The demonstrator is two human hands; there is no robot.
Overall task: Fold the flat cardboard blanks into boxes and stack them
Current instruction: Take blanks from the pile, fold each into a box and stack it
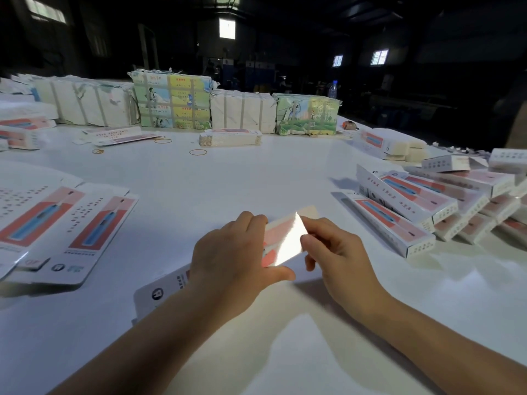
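A white and pink cardboard blank (282,240) lies slanted at the table's centre front, partly folded up, its near end (155,295) sticking out under my left forearm. My left hand (233,260) grips it from the left, thumb below and fingers curled over the top edge. My right hand (339,255) pinches its right side, fingers curled. Flat blanks (62,223) lie spread at the left. Folded boxes (422,206) are piled in leaning rows at the right.
A small stack of blanks (230,137) sits mid-table at the back, with rubber bands (198,151) near it. Strapped bundles of printed card (172,102) line the far edge. A plastic bottle (332,89) stands behind them. The white table (199,189) stretches between the piles.
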